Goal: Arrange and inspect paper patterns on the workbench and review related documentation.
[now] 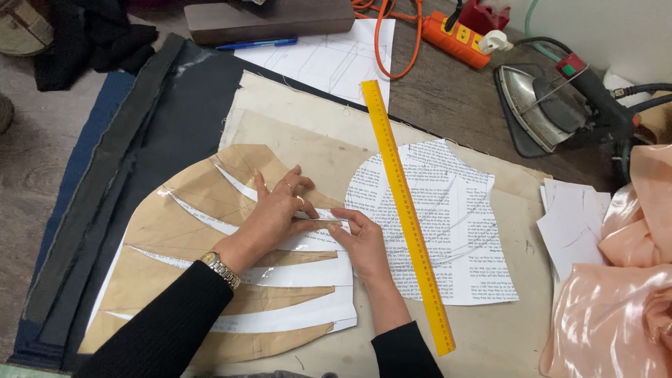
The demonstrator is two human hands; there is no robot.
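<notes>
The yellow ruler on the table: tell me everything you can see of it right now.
The yellow ruler is a long, flat, straight strip, plastic by its look, with fine dark graduation marks along its edges. It lies flat on a diagonal, its far end near the white drawing sheet and its near end on the beige fabric toward the person. Its middle crosses the printed paper pattern piece. Neither hand touches it; the right hand is closest, just beside it.
</notes>
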